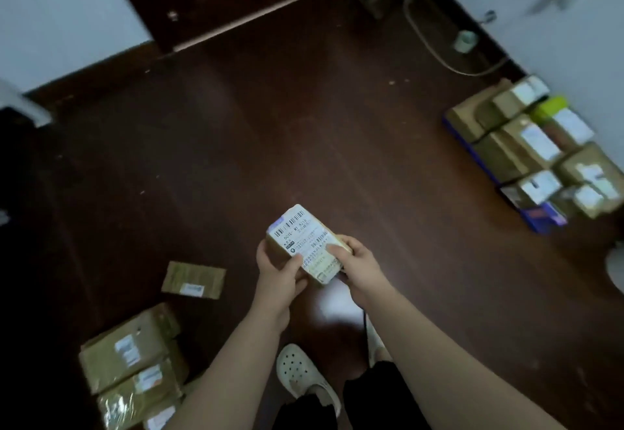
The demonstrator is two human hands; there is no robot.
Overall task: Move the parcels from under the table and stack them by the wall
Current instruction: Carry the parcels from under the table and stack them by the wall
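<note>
**Small labelled box held two-handed at mid-floor**

A person standing on a dark wooden floor holds a small tan cardboard parcel just below the centre of the frame. The box is clear of the ground and tilted, its white printed shipping label facing up. The left hand grips the box's near left side, thumb lying on the label. The right hand clasps the right edge, fingers curled round it.

At the right edge of the frame, a stack of brown cardboard parcels stands against the pale wall, well apart from the held box. In the lower left corner sit several brown taped cardboard boxes, with a flat brown paper packet lying just above them. The table itself cannot be made out in the dark left side of the frame. A white perforated clog shows at the bottom centre.

The box looks light, since fingers alone carry it, and its straight edges suggest stiff card that should not buckle under a firm pinch. The label may be slick, so the bare cardboard of the long sides looks the safer place to hold. What is inside cannot be told, so how fragile it is stays unknown, and setting it down flat on the stack looks wiser than dropping it.
</note>
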